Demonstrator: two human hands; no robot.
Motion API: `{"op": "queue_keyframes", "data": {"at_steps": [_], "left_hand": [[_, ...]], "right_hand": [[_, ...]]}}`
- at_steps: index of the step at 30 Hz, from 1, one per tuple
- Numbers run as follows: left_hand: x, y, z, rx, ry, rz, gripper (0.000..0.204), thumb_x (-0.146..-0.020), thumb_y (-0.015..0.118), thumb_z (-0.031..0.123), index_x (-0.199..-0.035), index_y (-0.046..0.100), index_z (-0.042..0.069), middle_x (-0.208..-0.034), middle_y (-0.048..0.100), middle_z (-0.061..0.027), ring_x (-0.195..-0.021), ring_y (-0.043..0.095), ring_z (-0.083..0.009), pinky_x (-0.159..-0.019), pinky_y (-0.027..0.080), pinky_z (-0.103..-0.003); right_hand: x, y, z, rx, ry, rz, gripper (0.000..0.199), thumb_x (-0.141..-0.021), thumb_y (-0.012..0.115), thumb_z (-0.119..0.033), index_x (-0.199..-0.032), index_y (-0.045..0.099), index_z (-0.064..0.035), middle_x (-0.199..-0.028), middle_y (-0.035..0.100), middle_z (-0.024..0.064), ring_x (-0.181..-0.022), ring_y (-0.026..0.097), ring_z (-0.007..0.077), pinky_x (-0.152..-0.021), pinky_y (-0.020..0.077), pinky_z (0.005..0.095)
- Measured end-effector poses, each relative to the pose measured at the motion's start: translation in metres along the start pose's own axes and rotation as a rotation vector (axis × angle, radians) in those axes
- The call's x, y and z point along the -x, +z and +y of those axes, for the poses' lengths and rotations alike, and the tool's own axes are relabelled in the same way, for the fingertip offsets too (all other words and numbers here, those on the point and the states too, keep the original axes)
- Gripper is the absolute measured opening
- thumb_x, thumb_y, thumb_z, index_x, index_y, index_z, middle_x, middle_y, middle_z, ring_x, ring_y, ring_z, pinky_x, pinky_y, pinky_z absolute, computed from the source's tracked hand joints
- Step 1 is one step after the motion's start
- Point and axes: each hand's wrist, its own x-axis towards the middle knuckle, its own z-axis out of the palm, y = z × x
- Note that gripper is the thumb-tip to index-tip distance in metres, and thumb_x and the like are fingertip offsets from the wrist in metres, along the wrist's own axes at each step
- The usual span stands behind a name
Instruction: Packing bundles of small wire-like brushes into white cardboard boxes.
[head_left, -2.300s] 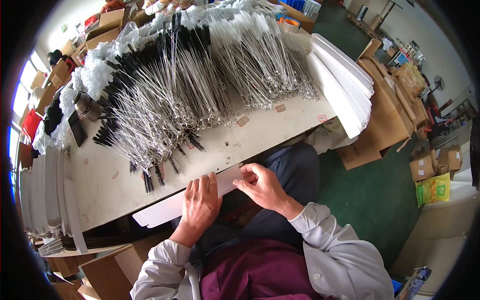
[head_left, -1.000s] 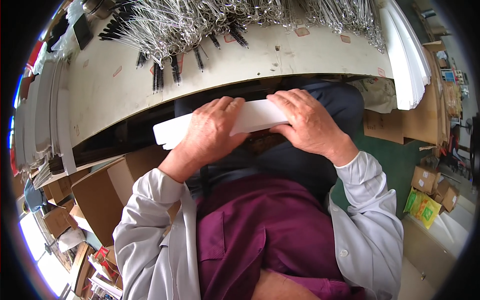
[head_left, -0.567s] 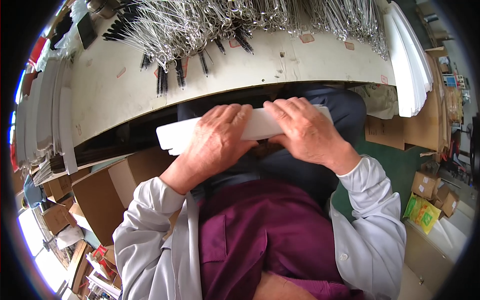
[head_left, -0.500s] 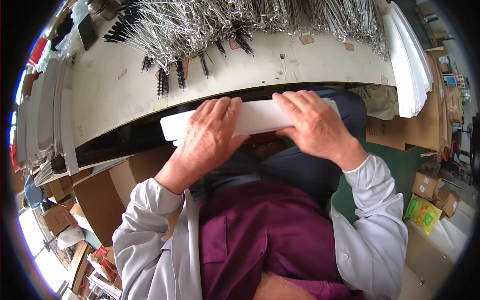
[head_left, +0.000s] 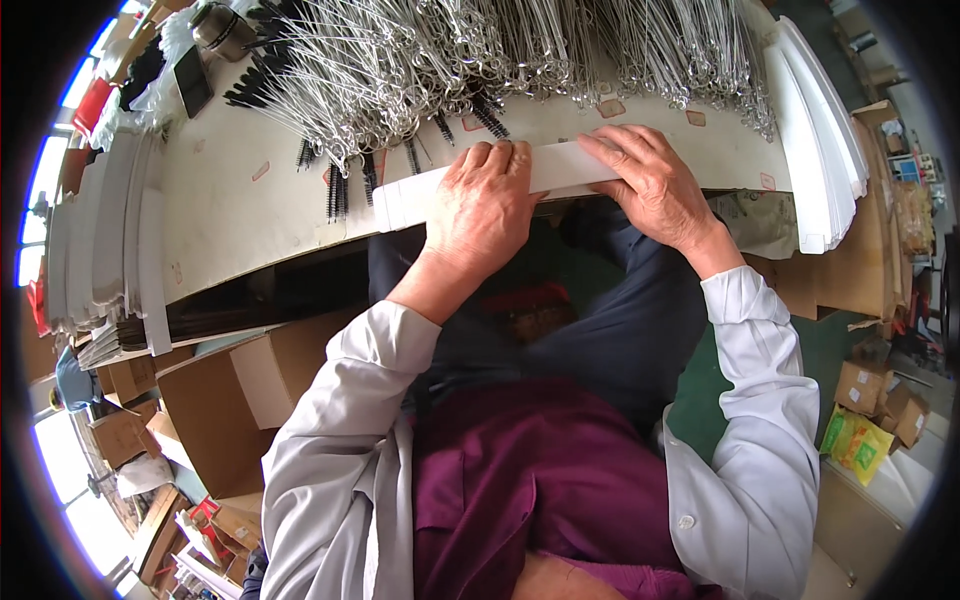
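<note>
A long, narrow white carton [head_left: 562,167] lies across the front edge of the worktable [head_left: 225,215], slanting up slightly to the right. My left hand [head_left: 483,205] is wrapped over it left of its middle, with the fingers on the far side. Its right end is gripped by my right hand [head_left: 655,185], thumb on the near side and fingers over the top. Just beyond the carton is a big heap of wire-handled brushes [head_left: 400,85] with looped ends and black bristles. Whether anything is inside the carton cannot be seen.
Flat white cartons [head_left: 815,150] are stacked at the table's right edge, and more white cartons [head_left: 95,230] at the left. A metal flask [head_left: 222,32] and a dark phone-like slab [head_left: 193,82] stand far left. An open cardboard box [head_left: 210,415] sits below the table on the left.
Both hands have carried the white carton forward and a little right, from above my lap to the table's edge. My view has shifted slightly.
</note>
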Motion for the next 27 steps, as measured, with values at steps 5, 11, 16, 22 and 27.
{"op": "queue_keyframes", "data": {"at_steps": [5, 11, 16, 22, 27], "left_hand": [[0.008, 0.006, 0.003, 0.002, -0.009, 0.057, 0.064, -0.084, 0.080, 0.032, -0.134, 0.058, -0.003, -0.127, 0.064, -0.0176, -0.118, 0.060, -0.0359, -0.104, 0.048, -0.046], [0.029, 0.023, 0.007, -0.166, 0.039, 0.002, 0.078, -0.085, 0.078, 0.039, -0.142, 0.051, -0.007, -0.144, 0.054, -0.0235, -0.136, 0.048, -0.0402, -0.117, 0.036, -0.051], [0.035, 0.024, 0.003, -0.208, 0.031, -0.046, 0.076, -0.089, 0.073, 0.033, -0.147, 0.045, -0.007, -0.148, 0.050, -0.0273, -0.139, 0.045, -0.0422, -0.120, 0.034, -0.051], [0.074, -0.008, -0.032, -0.339, 0.002, -0.044, 0.063, -0.088, 0.063, 0.009, -0.146, 0.046, -0.009, -0.149, 0.050, -0.0268, -0.139, 0.047, -0.0425, -0.120, 0.033, -0.051], [0.079, -0.018, -0.042, -0.362, 0.041, -0.064, 0.065, -0.084, 0.059, 0.008, -0.145, 0.047, -0.011, -0.148, 0.049, -0.0280, -0.142, 0.042, -0.0420, -0.122, 0.031, -0.053]], "right_hand": [[0.006, 0.003, -0.001, -0.011, -0.004, -0.006, 0.057, -0.085, 0.078, -0.017, -0.139, 0.063, -0.0121, -0.134, 0.063, 0.0097, -0.122, 0.057, 0.0326, -0.107, 0.0474, 0.0431], [0.019, 0.011, -0.022, 0.094, 0.020, -0.097, 0.077, -0.085, 0.078, -0.035, -0.149, 0.050, -0.0037, -0.152, 0.048, 0.0158, -0.143, 0.043, 0.0325, -0.123, 0.0318, 0.0454], [0.001, 0.033, -0.045, 0.089, -0.032, -0.119, 0.077, -0.086, 0.078, -0.031, -0.149, 0.047, 0.0005, -0.153, 0.048, 0.0165, -0.145, 0.042, 0.0337, -0.123, 0.0313, 0.0468], [0.038, 0.013, 0.009, 0.225, 0.066, -0.031, 0.078, -0.089, 0.076, -0.031, -0.152, 0.043, 0.0021, -0.157, 0.046, 0.0155, -0.146, 0.042, 0.0329, -0.124, 0.0301, 0.0466], [0.043, 0.012, 0.014, 0.250, 0.113, -0.013, 0.078, -0.092, 0.073, -0.037, -0.152, 0.042, 0.0024, -0.157, 0.045, 0.0161, -0.145, 0.043, 0.0329, -0.124, 0.0300, 0.0469]]}}
